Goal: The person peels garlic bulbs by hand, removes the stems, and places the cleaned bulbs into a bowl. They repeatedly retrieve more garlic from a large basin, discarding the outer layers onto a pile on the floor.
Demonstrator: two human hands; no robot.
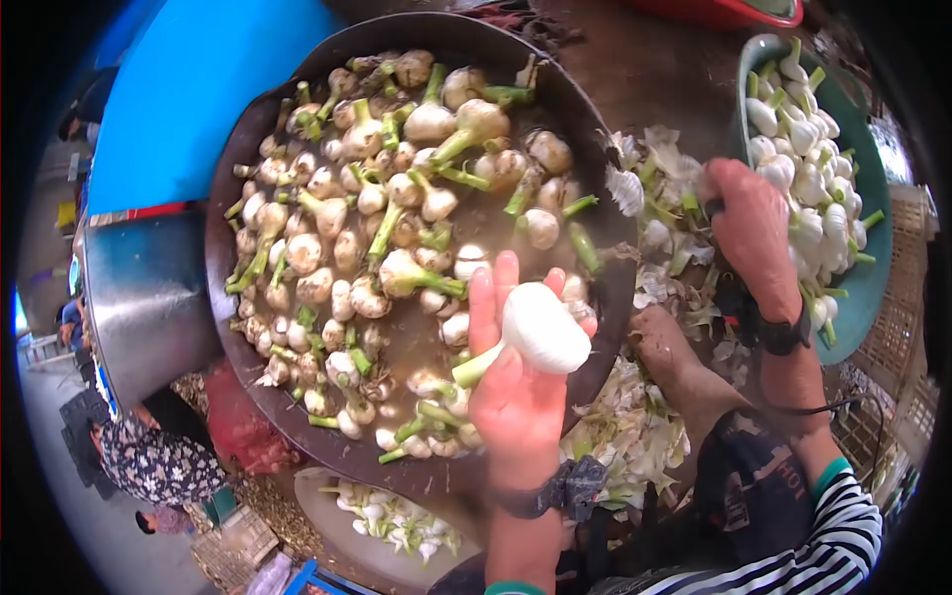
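Note:
A clean white garlic bulb with a short green stem rests in my left hand, palm up, over the right edge of a wide dark pan. Muddy water and many soil-stained garlic bulbs fill the pan. My right hand is closed, its fingers bent downward, above the peeled skins and just left of a green basin. Whatever those fingers hold, if anything, is hidden. Peeled white garlic lies heaped in the basin.
Garlic skins pile beside a bare foot. A pale tray of peeled garlic sits below the pan. A blue surface and a metal container stand at left. Another person in a floral top is lower left; plastic crates are at right.

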